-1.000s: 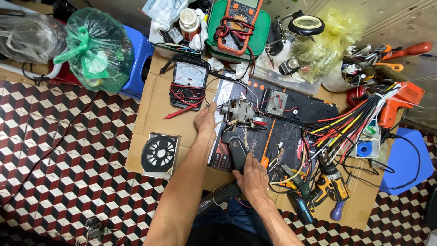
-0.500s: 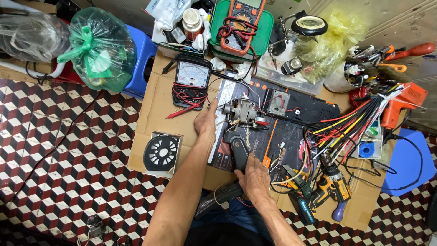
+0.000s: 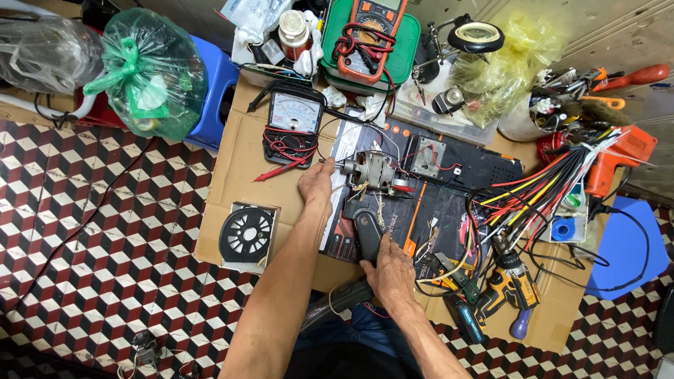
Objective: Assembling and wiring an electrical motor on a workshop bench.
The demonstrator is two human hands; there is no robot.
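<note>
Metal motor steadied by my left hand, fingers pinching its shaft; my right hand curls around the dark handle.

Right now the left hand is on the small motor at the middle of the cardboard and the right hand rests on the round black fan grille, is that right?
Not quite. The left hand is at the small motor, but the head view shows the right hand on a dark handle below the motor. The round black fan grille lies untouched, left of both arms.
</note>
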